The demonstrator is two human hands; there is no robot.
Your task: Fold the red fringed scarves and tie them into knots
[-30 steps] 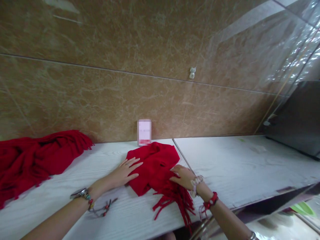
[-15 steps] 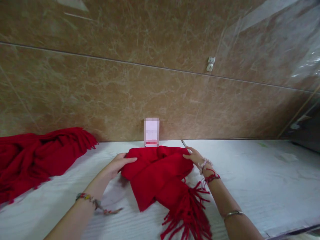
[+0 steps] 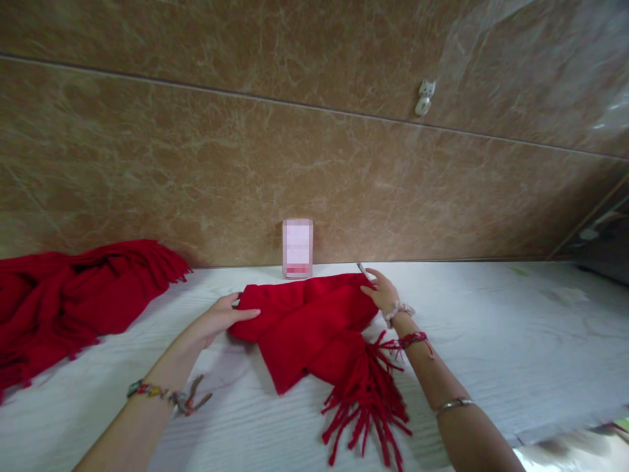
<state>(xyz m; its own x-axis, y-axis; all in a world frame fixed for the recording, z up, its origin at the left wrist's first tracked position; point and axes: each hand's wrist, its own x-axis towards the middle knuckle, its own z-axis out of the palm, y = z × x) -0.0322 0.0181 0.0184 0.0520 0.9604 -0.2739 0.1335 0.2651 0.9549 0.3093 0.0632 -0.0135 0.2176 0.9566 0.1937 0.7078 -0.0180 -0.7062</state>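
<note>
A folded red scarf (image 3: pixel 309 328) lies on the white table, its loose end crossing over the fold and its fringe (image 3: pixel 368 406) fanned out toward me. My left hand (image 3: pixel 226 318) grips the scarf's left end, thumb on top and the other fingers partly hidden behind the cloth. At the far right corner, my right hand (image 3: pixel 382 292) pinches the edge, the thumb lying over the fabric. Both wrists wear bracelets.
Another red fringed scarf (image 3: pixel 83 295) lies bunched on the left of the white table (image 3: pixel 491 341). A phone (image 3: pixel 297 249) with a blurred screen leans on the brown marbled wall (image 3: pixel 221 164) just behind the folded scarf. A small white cat-shaped hook (image 3: pixel 425 98) is on the wall.
The folded scarf looks stretched a little wider and smoother between my hands, its left end shifted slightly left with my left hand. The whole view has shifted slightly.
</note>
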